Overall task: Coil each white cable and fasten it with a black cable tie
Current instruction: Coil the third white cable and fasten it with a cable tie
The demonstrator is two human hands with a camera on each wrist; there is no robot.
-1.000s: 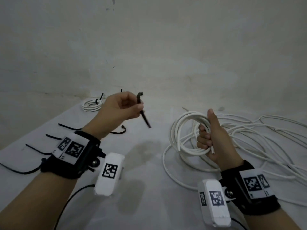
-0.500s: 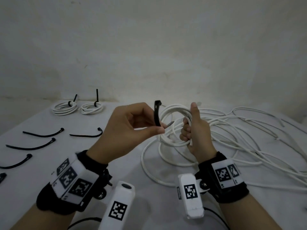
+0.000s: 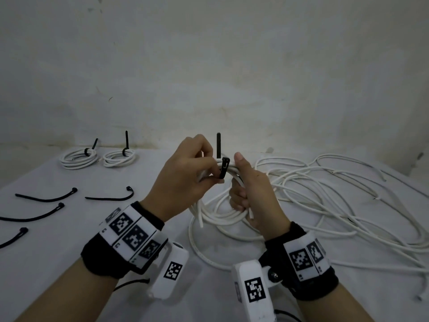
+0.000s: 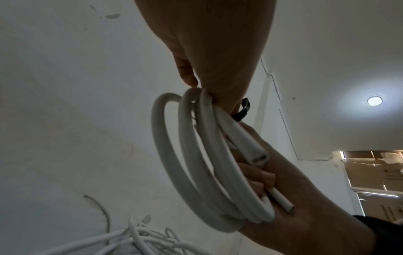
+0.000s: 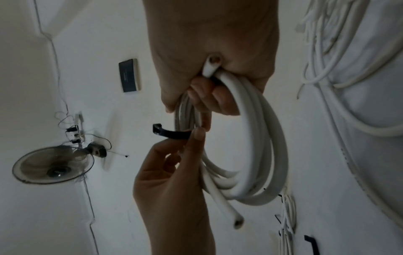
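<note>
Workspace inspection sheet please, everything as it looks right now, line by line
Surface: white table.
Job's things: coiled white cable held upright; black cable tie wrapped over its top; two tied coils at back left.
Clutter: four spare ties lying at left.
Grippers: left hand pinches the tie; right hand grips the coil.
Cables: loose white cables tangled at right.
Surroundings: stained wall behind.
</note>
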